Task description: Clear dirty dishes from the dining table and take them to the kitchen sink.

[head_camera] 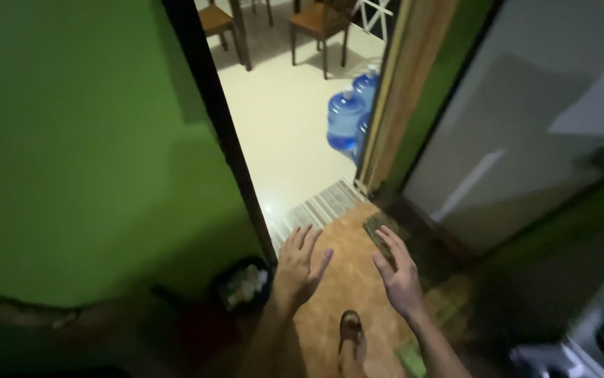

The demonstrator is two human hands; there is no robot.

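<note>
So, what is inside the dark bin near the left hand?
The dark bin holds pale crumpled waste near its top. Whatever lies deeper is hidden. The left hand is open, above it.

Daylight is spilling through the doorway (295,133) onto pale tiles, leaving the green wall (78,154) and lower corners sinking into dim, softly blurred shadow, edges bending wide-angle.

Chairs (319,24) cut off at top edge — dark bin's (246,283) pale contents perhaps crumpled paper.
</note>
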